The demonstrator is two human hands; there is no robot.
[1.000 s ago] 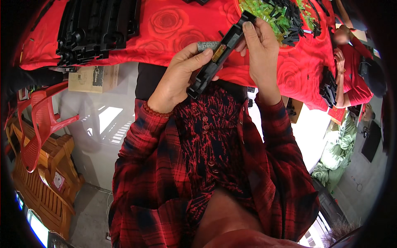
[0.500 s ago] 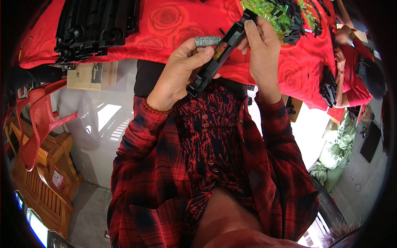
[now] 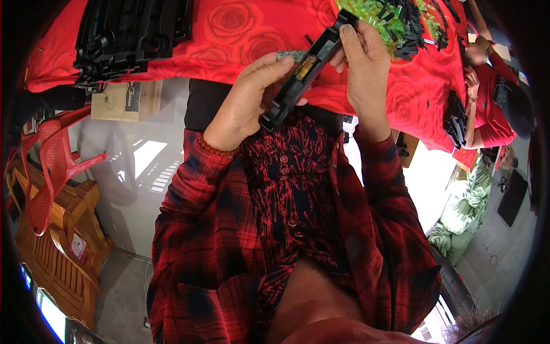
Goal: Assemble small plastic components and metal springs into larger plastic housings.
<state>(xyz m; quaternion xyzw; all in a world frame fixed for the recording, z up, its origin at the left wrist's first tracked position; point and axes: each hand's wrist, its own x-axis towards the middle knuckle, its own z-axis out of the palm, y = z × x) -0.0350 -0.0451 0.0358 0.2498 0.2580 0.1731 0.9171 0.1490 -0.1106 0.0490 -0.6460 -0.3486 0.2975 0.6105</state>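
A long black plastic frame [image 3: 322,54], much like a spirit level body, slants between my two hands above the red table edge. In its middle slot sits a yellow-amber, vial-like piece [image 3: 307,67]. My left hand [image 3: 250,92] is closed round the lower half, thumb alongside the slot and the other fingers mostly hidden behind. A grey speckled wrap [image 3: 291,55] covers one of its fingers. At the upper end my right hand [image 3: 366,63] pinches the frame, thumb lying on top and fingers beneath.
Black plastic parts [image 3: 129,37] lie stacked at the left of the red rose-patterned cloth [image 3: 235,23]. Small green and black pieces [image 3: 401,28] fill a tray at the top right. A co-worker's hand [image 3: 471,83] is near black parts at the right. A red chair [image 3: 48,172] stands left.
My left thumb and fingers have shifted slightly along the frame, and the wrapped finger is now more hidden behind it. The yellow-amber piece shows more. Both hands still hold the frame.
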